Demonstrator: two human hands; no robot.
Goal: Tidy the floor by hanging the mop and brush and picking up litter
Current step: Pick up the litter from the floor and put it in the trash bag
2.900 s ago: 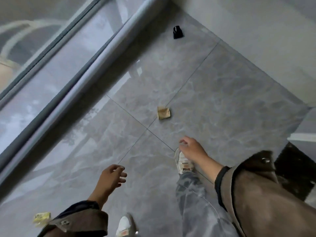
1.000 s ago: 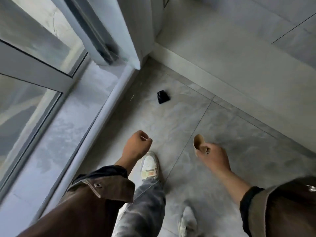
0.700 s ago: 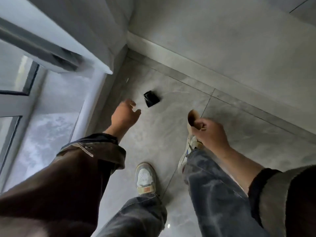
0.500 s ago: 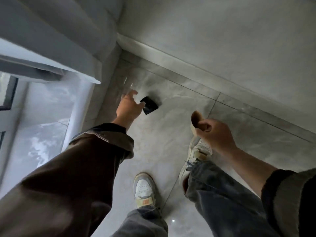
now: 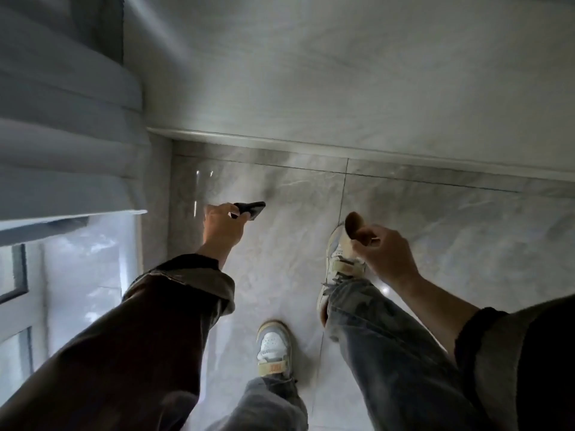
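My left hand [image 5: 221, 229] reaches down toward the floor corner and pinches a small black piece of litter [image 5: 251, 208] between thumb and fingers. The black piece sticks out to the right of my fingertips, just above the grey tiles. My right hand [image 5: 385, 255] hangs over my right shoe and holds a crumpled brown paper scrap [image 5: 356, 228], whose rounded end shows above my thumb. No mop or brush is in view.
A grey wall with a pale skirting board [image 5: 342, 144] runs across just beyond my hands. A sliding glass door frame [image 5: 71, 169] and its sill fill the left side. My two sneakers [image 5: 273, 346] stand on the marbled floor tiles [image 5: 466, 231].
I walked to the corner with the brown scrap in my right hand. My left hand reached the black litter and closed on it, lifting it off the floor.
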